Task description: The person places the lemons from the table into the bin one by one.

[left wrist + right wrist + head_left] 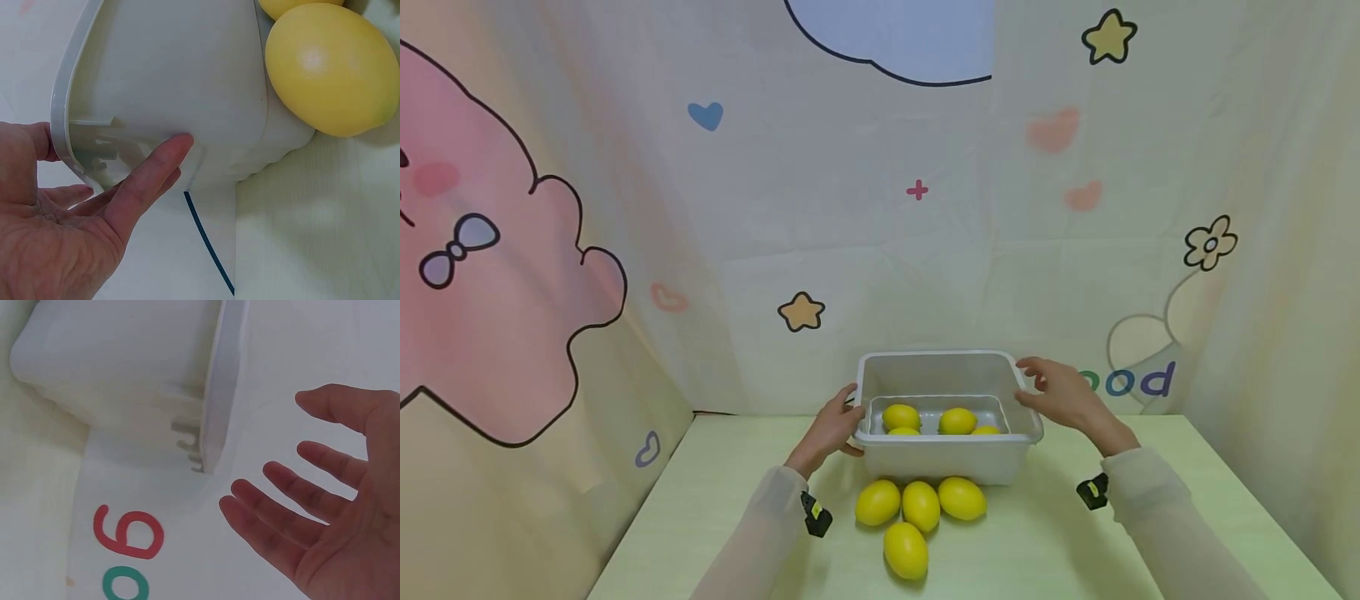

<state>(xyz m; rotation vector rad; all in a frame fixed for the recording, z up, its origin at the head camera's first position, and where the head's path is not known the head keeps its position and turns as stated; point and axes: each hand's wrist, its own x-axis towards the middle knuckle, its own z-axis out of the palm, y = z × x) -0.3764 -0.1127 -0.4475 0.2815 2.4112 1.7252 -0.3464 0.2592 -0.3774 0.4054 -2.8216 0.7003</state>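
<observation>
A pale grey plastic bin (947,461) stands on the table with several lemons (958,421) in it. My left hand (833,427) grips its left end. In the left wrist view, the thumb of that hand (75,219) hooks over the rim (60,119), while the fingers lie along the outside under it. By the opposite end is my right hand (1060,393). The right wrist view shows this hand (331,506) with spread, slightly bent fingers, apart from the bin's rim (222,394) and holding nothing. Several more lemons (906,551) lie on the table before the bin.
The light green table (737,500) runs back to a printed cloth (850,208) that hangs close behind the bin. More cloth hangs along the left and right sides.
</observation>
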